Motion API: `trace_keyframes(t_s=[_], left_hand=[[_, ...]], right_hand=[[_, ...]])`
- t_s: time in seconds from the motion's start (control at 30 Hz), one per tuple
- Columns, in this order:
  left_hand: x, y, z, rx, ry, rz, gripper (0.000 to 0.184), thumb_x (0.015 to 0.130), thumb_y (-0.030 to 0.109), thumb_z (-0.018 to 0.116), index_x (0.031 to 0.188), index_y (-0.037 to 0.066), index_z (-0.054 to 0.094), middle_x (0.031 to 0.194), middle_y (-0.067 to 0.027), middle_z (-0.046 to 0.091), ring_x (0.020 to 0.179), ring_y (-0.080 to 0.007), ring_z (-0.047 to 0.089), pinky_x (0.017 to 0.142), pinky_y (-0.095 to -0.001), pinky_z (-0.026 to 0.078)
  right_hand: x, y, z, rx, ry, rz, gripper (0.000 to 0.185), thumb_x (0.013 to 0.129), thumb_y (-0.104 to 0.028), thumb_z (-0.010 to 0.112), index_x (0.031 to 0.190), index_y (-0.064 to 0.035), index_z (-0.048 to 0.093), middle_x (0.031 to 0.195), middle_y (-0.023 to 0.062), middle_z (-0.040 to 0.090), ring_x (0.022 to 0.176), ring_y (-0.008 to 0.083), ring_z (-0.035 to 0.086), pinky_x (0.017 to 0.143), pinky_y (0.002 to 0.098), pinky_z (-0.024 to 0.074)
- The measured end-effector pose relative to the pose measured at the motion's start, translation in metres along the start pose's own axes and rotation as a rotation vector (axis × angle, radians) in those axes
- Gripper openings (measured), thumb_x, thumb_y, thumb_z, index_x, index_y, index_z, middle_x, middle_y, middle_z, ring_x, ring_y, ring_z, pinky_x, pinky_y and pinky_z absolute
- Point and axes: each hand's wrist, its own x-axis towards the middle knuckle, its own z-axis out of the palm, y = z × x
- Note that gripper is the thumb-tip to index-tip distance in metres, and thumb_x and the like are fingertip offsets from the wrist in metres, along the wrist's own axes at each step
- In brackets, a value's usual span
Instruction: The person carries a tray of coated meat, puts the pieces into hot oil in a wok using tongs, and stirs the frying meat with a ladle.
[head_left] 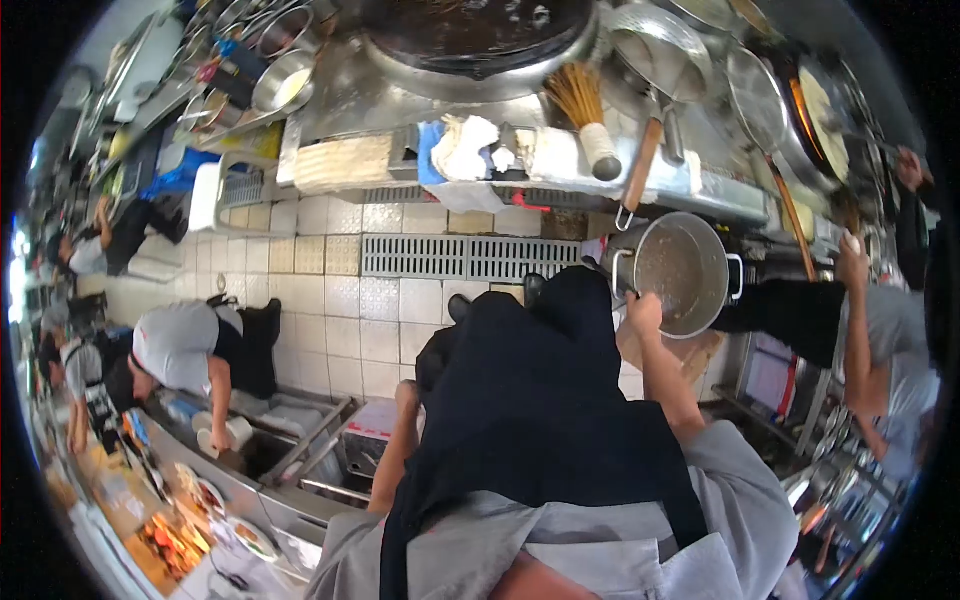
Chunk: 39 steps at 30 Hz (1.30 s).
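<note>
A large metal stockpot (726,305) with two loop handles is low at my right side, beside the stove counter. Brownish, cloudy liquid shows inside it. My right hand (645,312) is closed at the pot's near left edge, by the lower end of one handle. What bears the pot's weight is mostly hidden; a brown flat surface (705,358) shows beneath. My left hand (407,394) hangs low beside my black apron (540,400), its fingers hidden, apart from the pot.
Ahead is a stove counter with a big dark wok (480,30), a bamboo brush (582,100), strainers (665,50) and cloths (464,148). A floor grate (415,256) crosses the tiles. One co-worker (185,345) bends at the left; another (880,330) stands close at the right.
</note>
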Motion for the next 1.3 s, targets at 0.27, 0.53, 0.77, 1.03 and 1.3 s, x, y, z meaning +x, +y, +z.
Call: trace_keyframes(t_s=[0.27,0.53,0.77,1.03,1.3], left_hand=[[-0.057,0.033,0.040,-0.370,0.024,-0.497,0.023,0.065,0.015,0.052,0.067,-0.005,0.064,0.078,-0.0296,0.062,0.077,-0.0443,0.062,0.070,-0.0477,0.048],[-0.154,0.108,0.055,-0.610,0.171,-0.671,0.037,0.072,0.030,0.059,0.082,-0.004,0.070,0.086,-0.0272,0.066,0.085,-0.0399,0.065,0.077,-0.0448,0.050],[-0.170,0.090,0.097,-0.614,0.148,-0.796,0.038,0.074,0.032,0.058,0.089,-0.002,0.068,0.099,-0.0277,0.064,0.098,-0.0399,0.062,0.084,-0.0453,0.049],[-0.227,0.048,0.121,-0.832,0.578,-0.734,0.035,0.081,0.023,0.053,0.105,0.000,0.064,0.097,-0.0220,0.067,0.092,-0.0342,0.065,0.082,-0.0406,0.051],[-0.349,-0.046,0.074,-2.010,1.460,-0.871,0.032,0.093,0.028,0.050,0.115,0.003,0.054,0.086,-0.0125,0.064,0.071,-0.0223,0.065,0.062,-0.0317,0.054]], right_hand=[[0.019,-0.001,-0.006,-0.199,-0.148,-0.188,0.030,0.079,-0.026,0.068,0.085,0.0035,0.066,0.088,0.0270,0.065,0.084,0.0417,0.065,0.077,0.0472,0.0527],[0.026,-0.002,-0.018,-0.199,-0.234,-0.317,0.035,0.075,-0.026,0.070,0.084,0.0066,0.065,0.085,0.0300,0.064,0.087,0.0444,0.063,0.075,0.0479,0.0499],[0.063,0.027,0.018,-0.267,-0.191,-0.558,0.035,0.070,-0.015,0.076,0.090,0.0090,0.062,0.088,0.0299,0.064,0.086,0.0435,0.064,0.072,0.0474,0.0516],[0.117,0.049,0.030,-0.370,-0.324,-0.637,0.023,0.066,-0.013,0.069,0.067,0.0082,0.060,0.067,0.0276,0.062,0.067,0.0436,0.065,0.061,0.0470,0.0529],[0.081,-0.020,-0.073,-0.791,-0.188,-1.084,0.018,0.066,-0.011,0.060,0.061,0.0060,0.062,0.057,0.0225,0.061,0.054,0.0321,0.066,0.051,0.0439,0.0519]])
